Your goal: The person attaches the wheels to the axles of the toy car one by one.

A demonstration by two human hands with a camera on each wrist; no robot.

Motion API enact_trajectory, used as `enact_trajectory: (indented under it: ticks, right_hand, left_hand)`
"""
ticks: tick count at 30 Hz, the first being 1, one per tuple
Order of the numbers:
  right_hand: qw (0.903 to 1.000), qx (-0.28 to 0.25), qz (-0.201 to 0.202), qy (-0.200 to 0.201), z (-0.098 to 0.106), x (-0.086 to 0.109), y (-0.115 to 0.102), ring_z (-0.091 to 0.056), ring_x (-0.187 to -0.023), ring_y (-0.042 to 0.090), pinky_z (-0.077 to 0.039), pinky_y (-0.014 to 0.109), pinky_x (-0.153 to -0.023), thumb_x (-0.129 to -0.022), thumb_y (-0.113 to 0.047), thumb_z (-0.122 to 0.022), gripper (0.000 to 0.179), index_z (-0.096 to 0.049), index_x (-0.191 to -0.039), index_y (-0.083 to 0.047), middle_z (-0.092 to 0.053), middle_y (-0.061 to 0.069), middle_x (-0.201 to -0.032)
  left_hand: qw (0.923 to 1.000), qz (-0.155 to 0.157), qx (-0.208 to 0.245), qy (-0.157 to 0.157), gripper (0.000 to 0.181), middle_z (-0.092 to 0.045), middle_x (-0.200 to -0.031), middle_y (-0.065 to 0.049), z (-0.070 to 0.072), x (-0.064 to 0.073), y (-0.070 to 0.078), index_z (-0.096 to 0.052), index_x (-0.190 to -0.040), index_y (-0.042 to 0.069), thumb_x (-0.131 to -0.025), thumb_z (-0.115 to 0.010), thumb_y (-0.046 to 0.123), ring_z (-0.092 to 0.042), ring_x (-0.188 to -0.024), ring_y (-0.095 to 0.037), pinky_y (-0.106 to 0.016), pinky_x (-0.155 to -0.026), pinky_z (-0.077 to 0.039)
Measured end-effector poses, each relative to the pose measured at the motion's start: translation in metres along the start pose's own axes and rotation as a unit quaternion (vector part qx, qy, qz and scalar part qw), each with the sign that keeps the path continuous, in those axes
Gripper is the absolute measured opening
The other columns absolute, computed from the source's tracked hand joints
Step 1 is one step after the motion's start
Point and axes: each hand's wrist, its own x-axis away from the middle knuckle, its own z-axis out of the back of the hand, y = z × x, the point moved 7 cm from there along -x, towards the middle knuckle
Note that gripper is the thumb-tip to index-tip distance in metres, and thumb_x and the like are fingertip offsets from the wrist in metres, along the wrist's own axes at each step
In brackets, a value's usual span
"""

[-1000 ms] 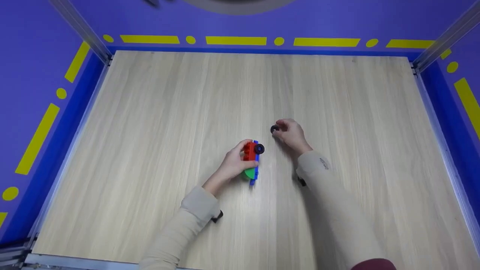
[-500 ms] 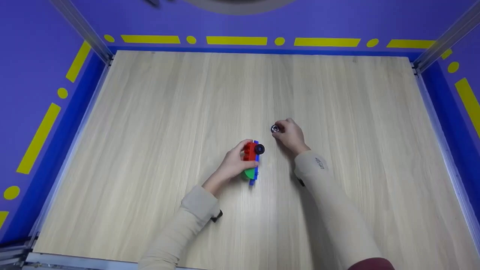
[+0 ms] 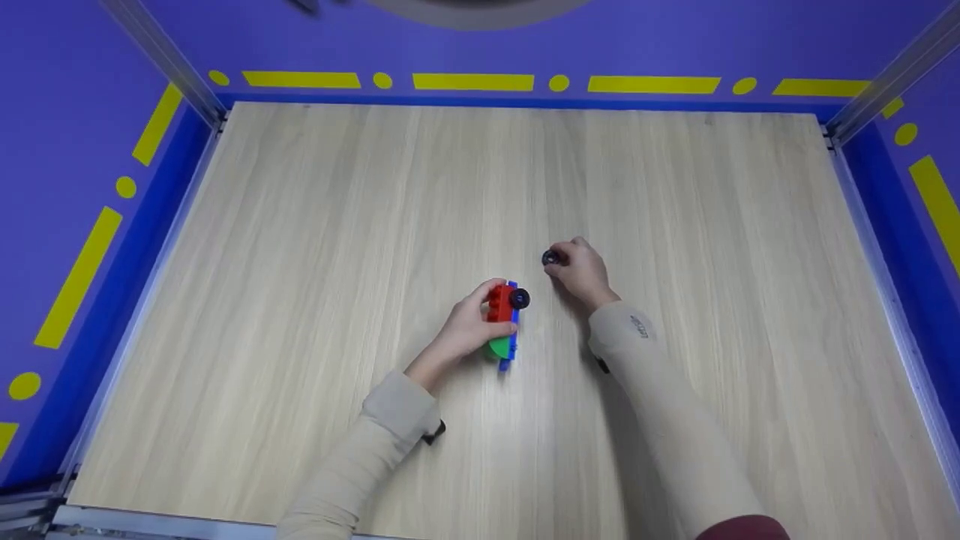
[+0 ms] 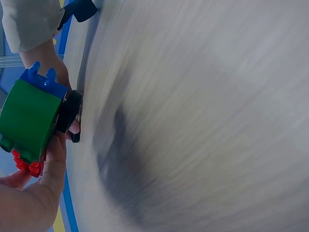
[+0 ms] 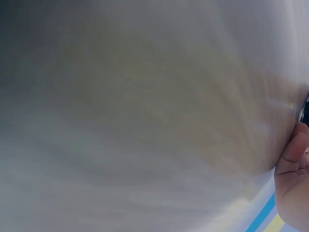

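My left hand point(image 3: 469, 326) grips a toy car of building blocks point(image 3: 501, 311), thumb on its near side and fingers round the far end. Red and green blocks sit on a blue base, and one black wheel point(image 3: 519, 298) is on the side toward the right. In the left wrist view the car's green block point(image 4: 29, 121) and blue hitch end point(image 4: 44, 82) show. My right hand point(image 3: 585, 270) pinches a loose black wheel point(image 3: 550, 258) between thumb and fingers, up and to the right of the car. Only an edge of that wheel point(image 5: 305, 112) shows in the right wrist view.
Both hands work over a light wood-grain tabletop point(image 3: 337, 225). Blue walls with yellow marks point(image 3: 472, 82) enclose it at the back and both sides. A metal rail point(image 3: 150, 521) runs along the front left edge.
In the right hand, the loose wheel has turned: its dark side showed first, then a silvery face, and now it looks darker again. The left hand and the car stay in place.
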Motion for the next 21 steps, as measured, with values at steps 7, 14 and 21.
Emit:
enact_trajectory:
  ticks: [7,14,21]
  right_hand:
    - [0.9995,-0.025,-0.007,-0.017,0.001,0.0,0.002,-0.049,-0.1,0.028,-0.039,0.04,-0.091,-0.078,-0.013,-0.064,0.035,-0.058,-0.111,-0.002,-0.05,0.015,-0.106]
    - [0.9949,-0.074,-0.021,-0.066,0.001,0.006,0.001,-0.048,-0.103,0.028,-0.043,0.037,-0.085,-0.078,-0.011,-0.064,0.038,-0.056,-0.114,0.0,-0.05,0.017,-0.113]
    - [0.9926,-0.078,-0.014,-0.092,0.005,0.014,-0.005,-0.049,-0.099,0.024,-0.042,0.034,-0.083,-0.079,-0.01,-0.064,0.036,-0.057,-0.113,-0.002,-0.053,0.013,-0.108]
  left_hand:
    - [1.0,-0.002,0.001,-0.001,0.071,-0.04,-0.136,-0.004,0.0,0.001,0.001,-0.032,-0.135,0.017,-0.075,-0.069,0.013,-0.035,-0.126,-0.029,-0.042,-0.099,-0.034]
    - [0.9998,0.005,0.019,-0.01,0.071,-0.036,-0.138,-0.008,0.001,0.007,0.009,-0.031,-0.136,0.016,-0.075,-0.068,0.009,-0.034,-0.127,-0.031,-0.043,-0.1,-0.032]
    - [0.9999,0.005,0.008,-0.009,0.067,-0.038,-0.137,-0.011,0.005,0.025,0.035,-0.031,-0.135,0.012,-0.078,-0.064,0.006,-0.033,-0.127,-0.033,-0.045,-0.101,-0.031]
